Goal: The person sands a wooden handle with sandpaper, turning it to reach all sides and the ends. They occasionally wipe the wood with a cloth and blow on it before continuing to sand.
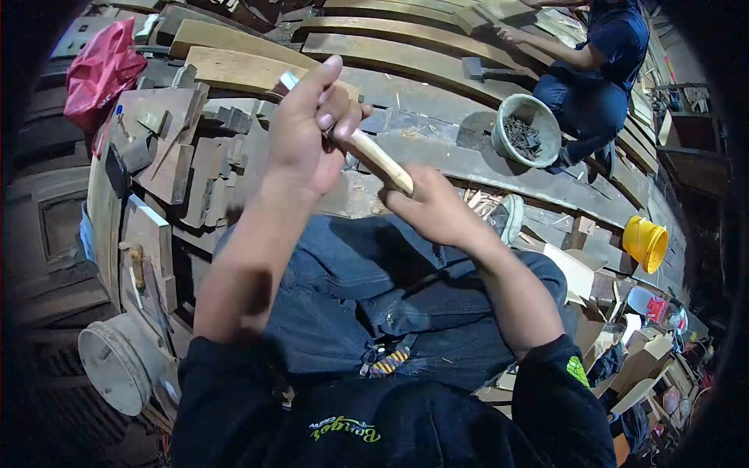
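Wrapped around a pale wooden handle is my left hand, raised above my lap with its thumb pointing up. The handle slants down and to the right out of my fist. A small bright piece shows just beyond the fist, in line with the handle; the grip hides how the two join. My right hand is closed at the handle's lower end, thumb and forefinger on either side of it and the other fingers hidden underneath.
A person sits at the upper right near a mallet and a bucket of dark pieces. Long planks lie ahead. A yellow bucket is at right; wood offcuts, a pink bag and a white bucket are left.
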`<action>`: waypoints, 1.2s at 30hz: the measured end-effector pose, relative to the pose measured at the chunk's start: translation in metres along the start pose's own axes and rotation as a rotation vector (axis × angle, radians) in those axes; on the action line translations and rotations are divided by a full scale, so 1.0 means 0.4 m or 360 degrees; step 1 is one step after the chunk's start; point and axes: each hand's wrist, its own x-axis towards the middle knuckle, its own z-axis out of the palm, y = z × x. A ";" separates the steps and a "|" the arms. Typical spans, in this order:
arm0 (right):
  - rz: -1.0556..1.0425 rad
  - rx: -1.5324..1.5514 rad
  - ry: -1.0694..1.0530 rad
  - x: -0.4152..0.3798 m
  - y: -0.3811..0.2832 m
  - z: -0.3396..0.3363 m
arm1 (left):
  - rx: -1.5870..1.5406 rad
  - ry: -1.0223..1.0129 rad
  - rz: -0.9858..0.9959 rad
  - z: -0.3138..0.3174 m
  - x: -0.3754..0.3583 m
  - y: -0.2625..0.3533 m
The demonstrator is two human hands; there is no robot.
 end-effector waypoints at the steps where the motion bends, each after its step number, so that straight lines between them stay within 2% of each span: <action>1: -0.0148 -0.0384 0.0432 0.007 0.012 0.023 | 0.0019 0.0266 -0.0021 0.005 0.005 -0.007; 2: -0.0296 -0.0769 0.0864 0.012 0.022 0.043 | 0.0017 0.0266 -0.0022 0.003 0.005 -0.009; 3: -0.0263 -0.0767 0.0876 0.012 0.030 0.058 | 0.0082 0.0246 -0.0037 0.001 0.006 -0.011; 5: -0.0126 -0.0059 0.0198 0.005 -0.007 0.023 | 0.0149 0.0228 -0.0049 -0.004 0.006 -0.009; 7: 0.0460 0.0655 -0.0349 -0.031 -0.054 -0.034 | 0.0003 -0.0185 -0.0034 -0.007 -0.002 -0.002; 8: 0.0490 0.1087 -0.0711 -0.038 -0.043 -0.056 | -0.0038 -0.0565 0.0027 -0.004 -0.006 0.009; 9: 0.0509 0.1512 -0.1073 -0.041 -0.030 -0.069 | -0.0041 -0.0570 0.0027 0.005 -0.009 0.019; 10: 0.0510 0.1775 -0.1307 -0.039 -0.017 -0.052 | -0.0133 -0.0934 0.0024 0.013 -0.011 0.029; 11: 0.0413 0.1820 -0.1420 -0.037 -0.009 -0.033 | -0.0225 -0.1291 0.0021 0.013 -0.012 0.035; 13: 0.0575 0.1623 -0.1108 -0.032 -0.023 -0.027 | -0.0247 -0.1063 -0.0006 -0.012 -0.001 0.028; 15: 0.0093 0.0224 -0.0118 -0.016 -0.046 -0.007 | -0.0091 -0.0351 0.0021 -0.021 0.000 0.019; 16: -0.0257 -0.0403 0.0402 0.007 0.012 0.004 | -0.0138 -0.0003 0.0021 -0.016 0.005 0.009; 17: -0.0145 -0.0766 0.0710 0.003 -0.015 0.017 | -0.0125 0.0287 0.0009 -0.011 0.011 0.002; 20: -0.0149 -0.0902 0.0874 0.010 0.016 0.041 | -0.0009 0.0386 0.0072 0.004 0.010 -0.007; 22: -0.0137 -0.0186 0.0122 0.006 0.011 0.004 | 0.0029 0.0202 0.0013 -0.008 0.009 -0.002; 23: 0.0058 0.0080 -0.0137 -0.017 -0.032 -0.027 | 0.0030 0.0205 0.0010 -0.008 0.006 -0.002; 25: 0.0453 0.0904 -0.0641 -0.041 -0.047 -0.072 | 0.0116 -0.0319 0.0208 -0.002 -0.001 0.005; 26: 0.0448 0.1182 -0.0811 -0.050 -0.039 -0.073 | -0.0062 -0.0789 0.0115 -0.003 -0.002 0.025; 27: 0.0447 0.1178 -0.0809 -0.048 -0.023 -0.061 | -0.0252 -0.1141 0.0038 -0.007 0.005 0.032; 29: 0.0476 0.1850 -0.1386 -0.031 -0.007 -0.018 | -0.0334 -0.1237 0.0041 -0.002 0.005 0.040; 31: 0.0490 0.1456 -0.0867 -0.026 -0.027 0.009 | -0.0261 -0.0629 0.0051 -0.017 0.005 0.029; 32: 0.0254 0.0877 -0.0435 -0.017 -0.030 0.020 | -0.0077 -0.0323 0.0080 -0.020 0.010 0.021; 33: 0.0020 0.0292 -0.0006 -0.011 -0.032 0.027 | -0.0074 -0.0321 0.0079 -0.021 0.014 0.013; 34: -0.0352 -0.0419 0.0481 0.013 -0.010 0.035 | 0.0025 0.0058 0.0065 -0.013 0.016 0.007; 35: -0.0213 -0.0723 0.0698 0.011 0.005 0.031 | 0.0124 0.0434 0.0049 -0.003 0.017 0.001; 36: -0.0207 -0.0711 0.0717 0.012 0.016 0.036 | 0.0164 0.0359 0.0071 0.007 0.008 -0.004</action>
